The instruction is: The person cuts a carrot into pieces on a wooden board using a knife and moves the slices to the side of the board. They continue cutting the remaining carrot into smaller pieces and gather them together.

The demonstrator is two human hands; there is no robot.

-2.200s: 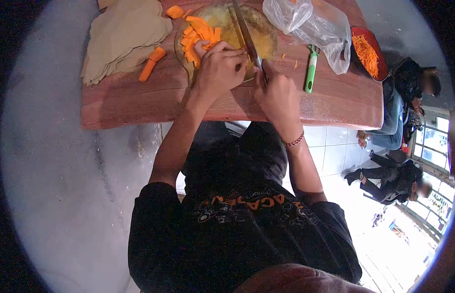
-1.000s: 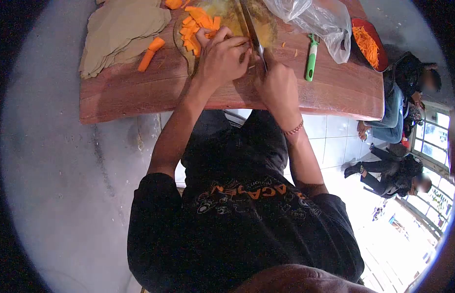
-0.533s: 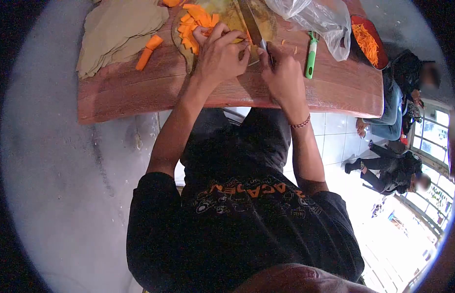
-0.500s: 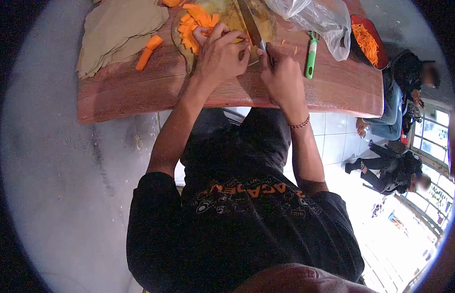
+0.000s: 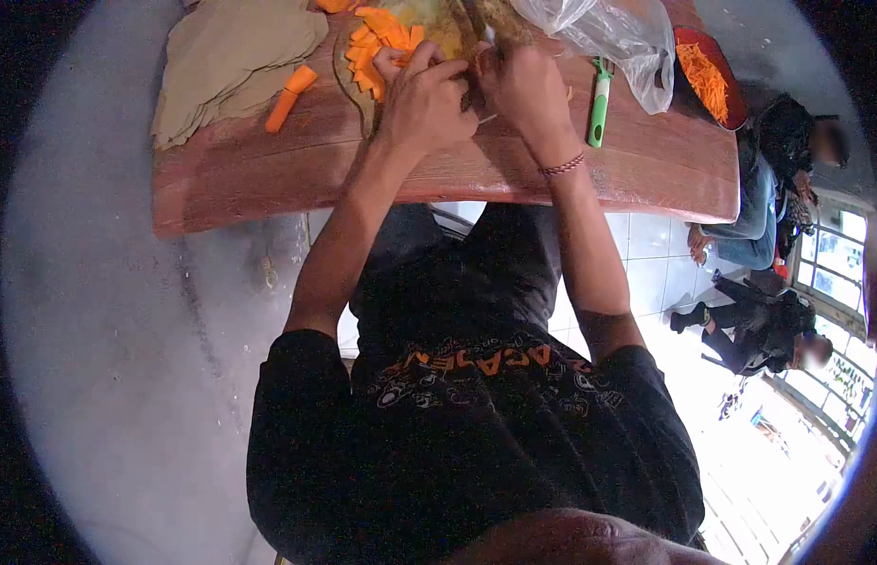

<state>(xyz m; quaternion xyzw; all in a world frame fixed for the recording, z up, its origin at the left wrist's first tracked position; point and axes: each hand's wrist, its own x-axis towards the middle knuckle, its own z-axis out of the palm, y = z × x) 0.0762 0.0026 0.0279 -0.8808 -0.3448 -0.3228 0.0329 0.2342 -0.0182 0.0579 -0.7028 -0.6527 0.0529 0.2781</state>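
Note:
My right hand (image 5: 525, 94) is closed around the handle of a knife (image 5: 474, 21), whose blade points away over a round cutting board (image 5: 352, 83). Close beside it, my left hand (image 5: 427, 102) rests on the board with bent fingers. Whatever lies under those fingertips is hidden from me. Cut carrot pieces (image 5: 371, 45) are heaped on the board, touching or just beyond the left thumb and index finger. Off the board to the left lies a carrot chunk (image 5: 290, 99) on the wooden table (image 5: 250, 174).
Stacked brown sheets (image 5: 236, 66) cover the table's left end. On the right lie a green-handled peeler (image 5: 600, 108), a clear plastic bag (image 5: 632, 47) and a red-rimmed tray (image 5: 735, 108) of shredded carrot (image 5: 704, 80). Two people (image 5: 763, 202) (image 5: 763, 325) are beyond the table's right side.
My right hand has moved forward and slightly left with the knife, coming nearer my left hand. The left hand stays almost in place.

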